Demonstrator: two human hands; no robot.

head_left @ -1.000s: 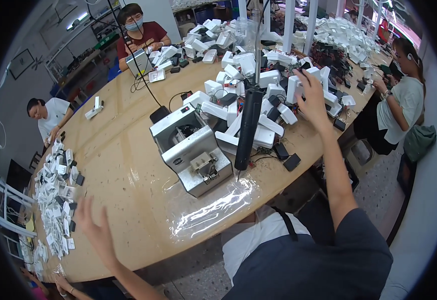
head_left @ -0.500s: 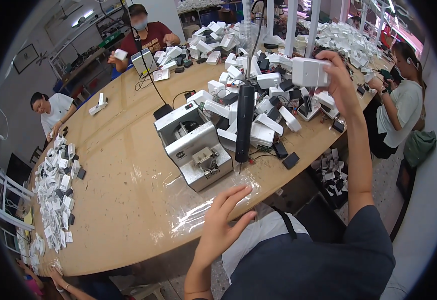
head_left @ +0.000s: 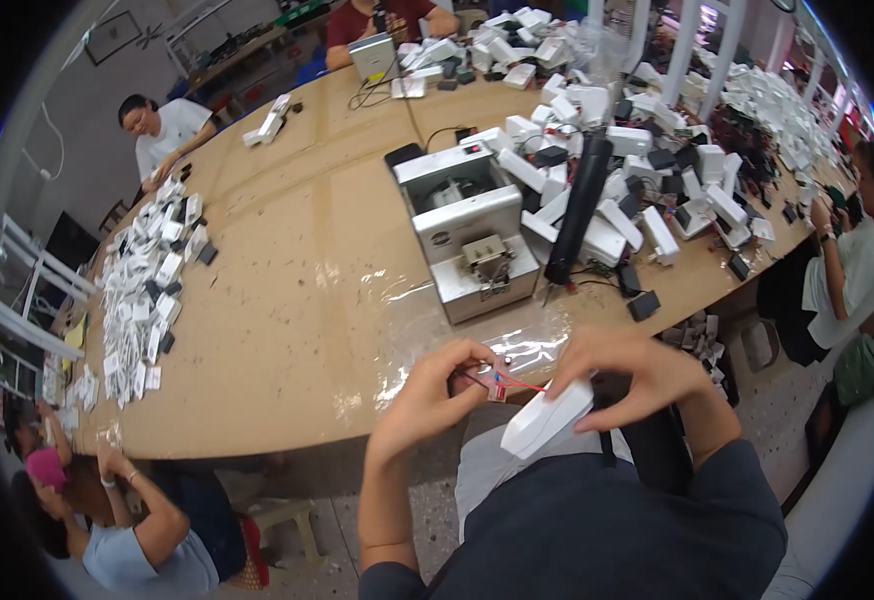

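Low in front of my body, my right hand (head_left: 637, 378) grips a white plastic casing (head_left: 549, 418) by its upper end. Red wires run from the casing to a small circuit board (head_left: 498, 384), red and pale, at the fingertips of my left hand (head_left: 435, 395). The left fingers are closed around the board's edge and a dark wire. Beyond my hands, a black electric screwdriver (head_left: 582, 205) hangs tilted over the table. Beside it stands a metal machine (head_left: 472, 235) with an open top and a small metal fixture on its front step.
White casings and black blocks (head_left: 622, 180) lie heaped behind the screwdriver. Another pile of white parts (head_left: 142, 300) covers the table's left side. Clear plastic sheeting (head_left: 407, 320) lies along the near edge of the table (head_left: 277, 400). Several people sit or stand around it.
My right hand has brought the white casing down from above the heap to my lap. My left hand has closed on the wired circuit board. The view has shifted and the screwdriver has tilted.
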